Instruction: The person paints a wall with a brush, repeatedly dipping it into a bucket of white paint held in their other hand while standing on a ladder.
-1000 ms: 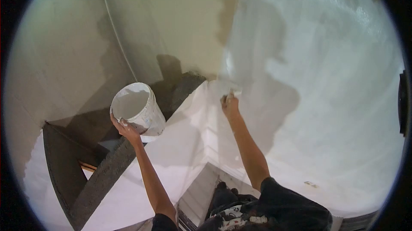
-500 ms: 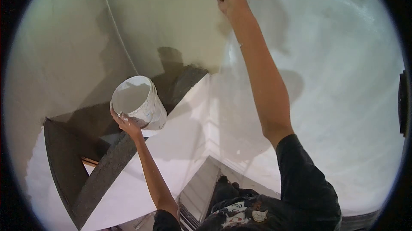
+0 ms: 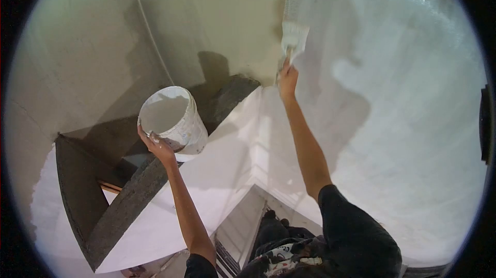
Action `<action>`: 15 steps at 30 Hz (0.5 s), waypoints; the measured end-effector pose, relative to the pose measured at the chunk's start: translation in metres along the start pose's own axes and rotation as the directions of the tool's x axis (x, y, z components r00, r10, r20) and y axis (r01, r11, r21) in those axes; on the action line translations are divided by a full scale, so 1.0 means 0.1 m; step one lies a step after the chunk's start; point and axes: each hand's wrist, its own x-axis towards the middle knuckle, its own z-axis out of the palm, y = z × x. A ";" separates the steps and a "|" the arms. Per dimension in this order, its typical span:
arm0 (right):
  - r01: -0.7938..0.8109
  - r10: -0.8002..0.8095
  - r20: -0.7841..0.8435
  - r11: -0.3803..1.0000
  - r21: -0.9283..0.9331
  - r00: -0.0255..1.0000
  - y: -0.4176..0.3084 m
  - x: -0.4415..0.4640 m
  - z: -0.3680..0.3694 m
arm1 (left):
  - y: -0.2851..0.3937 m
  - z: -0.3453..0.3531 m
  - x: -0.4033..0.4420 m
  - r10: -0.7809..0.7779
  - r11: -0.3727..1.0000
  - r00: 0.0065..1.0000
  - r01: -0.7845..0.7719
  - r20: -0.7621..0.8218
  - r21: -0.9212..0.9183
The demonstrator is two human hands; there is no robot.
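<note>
A white, paint-smeared bucket (image 3: 190, 132) is tilted slightly, its open mouth facing up and showing a pale interior. My left hand (image 3: 159, 145) grips its lower left side, white smears on the fingers. Higher up and to the right, my right hand (image 3: 288, 79) is closed round the handle of a wide white brush (image 3: 294, 38). The brush lies against the wall, at the border between the beige part (image 3: 232, 20) and the wet-looking white part (image 3: 403, 97). The bristles' contact is partly blurred.
A dark grey rough ledge (image 3: 137, 190) runs diagonally below the bucket, beside a recess with a small opening. A thin pale cable (image 3: 147, 25) runs down the beige wall. Below are white wall surfaces, the floor (image 3: 243, 221) and a dark object (image 3: 484, 123) at the right edge.
My right hand rose high up the wall with the brush, then came back down to mid-height. My left hand still holds the bucket, which appears slightly further right and higher.
</note>
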 end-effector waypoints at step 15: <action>-0.771 0.764 0.352 0.282 0.572 0.541 1.05 -1.31 -0.13 | 0.01 0.02 0.01 0.009 1.000 1.000 -0.009 -0.019 0.002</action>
